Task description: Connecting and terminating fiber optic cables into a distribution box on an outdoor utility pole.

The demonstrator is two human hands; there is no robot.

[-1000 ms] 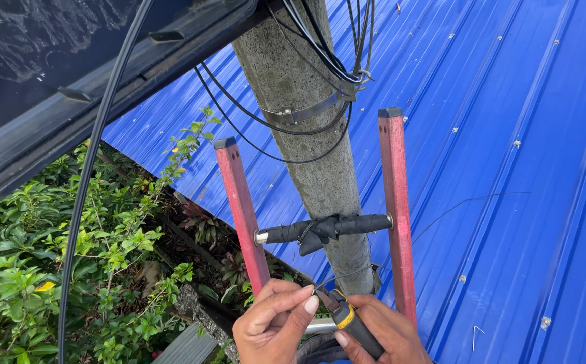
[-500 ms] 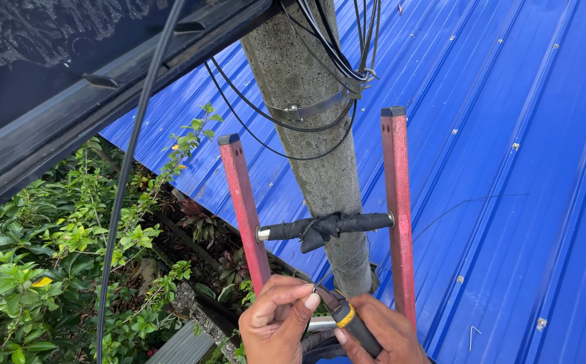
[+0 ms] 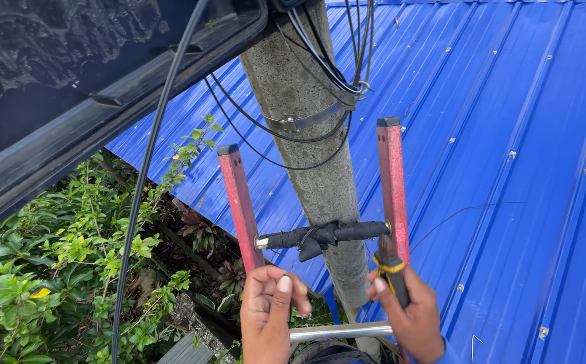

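From a head-worn camera, a person stands high on a ladder and looks down along a pole to a roof and garden below.

Nearest the viewer, the left hand point(image 3: 271, 315) is raised in front of the chest, its fingers curled loosely inward with the thumb laid across them. Whether something small is pinched there cannot be told. The right hand point(image 3: 407, 313) is wrapped around a black tool handle with a yellow band point(image 3: 391, 269); its fingers are pressed together around the grip, and the tool's upper end rises above them to the ladder's right rail. What kind of tool it is cannot be made out.

Just below both hands runs a bare silver metal rung point(image 3: 340, 331). Just above the fingertips sits a second rung wrapped in black tape and cloth point(image 3: 325, 234), tied against a rough grey concrete pole point(image 3: 313, 148). The two red ladder rails point(image 3: 240, 205) stand either side of the pole.

Further up, a metal band clamp point(image 3: 300, 123) circles the pole, and black cables point(image 3: 320, 64) loop past it. A blue corrugated metal roof point(image 3: 509, 135) fills the right; green leafy bushes point(image 3: 50, 269) lie far below on the left.

The work appears to be at a readying stage, tool gripped but not yet applied. A next move would likely call for steady footing and a longer reach upward toward the clamp and cables.
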